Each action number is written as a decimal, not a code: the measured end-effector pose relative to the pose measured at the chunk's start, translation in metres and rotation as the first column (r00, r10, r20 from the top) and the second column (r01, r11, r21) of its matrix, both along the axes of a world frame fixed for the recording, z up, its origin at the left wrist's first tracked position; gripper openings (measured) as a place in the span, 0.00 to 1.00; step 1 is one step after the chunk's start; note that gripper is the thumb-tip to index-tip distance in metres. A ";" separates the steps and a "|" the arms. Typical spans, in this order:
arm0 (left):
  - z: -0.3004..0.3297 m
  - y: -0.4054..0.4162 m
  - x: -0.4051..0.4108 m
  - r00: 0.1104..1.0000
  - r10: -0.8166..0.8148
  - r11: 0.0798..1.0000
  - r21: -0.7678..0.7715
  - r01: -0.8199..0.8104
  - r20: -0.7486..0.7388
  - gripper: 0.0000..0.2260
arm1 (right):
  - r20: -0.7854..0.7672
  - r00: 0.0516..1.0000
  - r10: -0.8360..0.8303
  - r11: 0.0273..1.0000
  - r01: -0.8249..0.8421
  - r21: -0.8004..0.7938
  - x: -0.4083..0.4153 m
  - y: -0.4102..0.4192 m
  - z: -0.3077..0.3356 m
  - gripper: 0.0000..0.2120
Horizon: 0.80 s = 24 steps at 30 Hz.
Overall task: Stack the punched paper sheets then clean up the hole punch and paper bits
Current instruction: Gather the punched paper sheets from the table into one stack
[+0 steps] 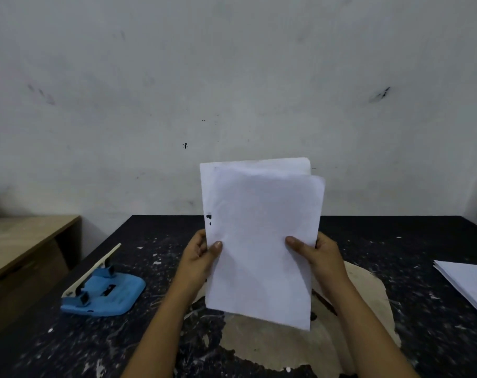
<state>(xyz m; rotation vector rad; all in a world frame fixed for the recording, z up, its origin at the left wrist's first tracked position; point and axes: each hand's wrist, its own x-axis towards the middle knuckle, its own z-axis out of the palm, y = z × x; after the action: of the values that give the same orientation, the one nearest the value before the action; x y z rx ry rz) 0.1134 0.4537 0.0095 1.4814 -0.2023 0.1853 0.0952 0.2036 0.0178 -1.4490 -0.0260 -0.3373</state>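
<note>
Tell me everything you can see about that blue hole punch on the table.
The hole punch looks like blue plastic, with a flat rounded base and a long cream lever raised at a slant, pointing up and away. Two blue brackets hinge the lever to the base, with dark parts beneath. It sits upright on the dark, speckled table, off to the person's left. Neither hand touches it; both are on the paper.
</note>
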 end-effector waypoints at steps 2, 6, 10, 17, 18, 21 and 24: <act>0.010 -0.006 -0.004 0.998 0.017 0.998 0.056 -0.020 0.053 0.08 | 0.057 0.998 -0.035 0.999 0.037 -0.030 -0.005 -0.002 0.012 0.13; 0.023 -0.020 -0.020 0.987 0.034 0.991 0.120 -0.053 0.154 0.07 | 0.138 0.988 -0.063 0.993 0.077 -0.095 -0.018 -0.008 0.029 0.14; 0.019 -0.030 -0.040 0.977 0.042 0.980 0.180 -0.081 0.211 0.08 | 0.151 0.987 -0.050 0.986 0.073 -0.151 -0.033 -0.016 0.029 0.10; 0.014 -0.035 -0.062 0.976 0.052 0.976 0.197 -0.094 0.210 0.08 | 0.104 0.994 0.019 0.979 0.003 -0.206 -0.053 -0.018 0.019 0.13; 0.016 -0.035 -0.063 0.977 0.051 0.975 0.200 -0.093 0.206 0.10 | 0.103 0.994 0.023 0.976 0.000 -0.217 -0.054 -0.017 0.021 0.14; 0.023 -0.035 -0.065 0.976 0.069 0.967 0.227 -0.116 0.205 0.19 | 0.112 0.994 0.010 0.976 0.015 -0.216 -0.055 -0.017 0.030 0.13; 0.021 -0.034 -0.068 0.979 0.064 0.963 0.247 -0.111 0.192 0.20 | 0.107 0.994 -0.004 0.977 0.027 -0.213 -0.059 -0.018 0.029 0.12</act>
<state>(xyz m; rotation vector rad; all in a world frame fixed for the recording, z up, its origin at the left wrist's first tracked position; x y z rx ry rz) 0.0450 0.4202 0.0304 1.7336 -0.3182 0.3798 0.0366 0.1853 0.0465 -1.6440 -0.1409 -0.4352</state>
